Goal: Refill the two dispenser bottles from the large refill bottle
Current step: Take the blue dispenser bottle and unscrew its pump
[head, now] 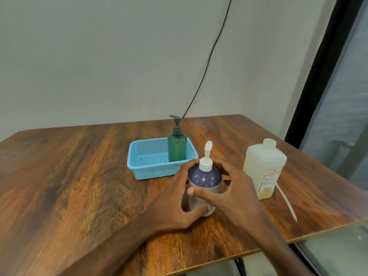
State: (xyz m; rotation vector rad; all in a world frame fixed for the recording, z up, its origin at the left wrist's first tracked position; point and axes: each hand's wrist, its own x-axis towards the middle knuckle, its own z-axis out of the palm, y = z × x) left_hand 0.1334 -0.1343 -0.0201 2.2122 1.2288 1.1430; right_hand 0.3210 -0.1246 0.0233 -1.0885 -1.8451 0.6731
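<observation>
- Step in hand, as judged: opening the first dispenser. No filling has begun.
- Blue-domed dispenser bottle [205, 177] stands upright on the wooden table [79, 176], just in front of the blue basket [155, 170], with its white pump head [206, 158] in place.
- Left hand [179, 198] wraps the lower body, thumb at the near side, fingers round the far side.
- Right hand [235, 194] curls over the dome, thumb on the near face; by appearance a twisting hold.
- Green pump bottle [177, 148] stands upright in the basket's right end, pump fitted.
- Large refill bottle [262, 168] stands to the right, capped; a white tube [286, 202] lies beside it.
- Next move calls for turning the top off against a firmly held base, then uncapping the refill bottle.
</observation>
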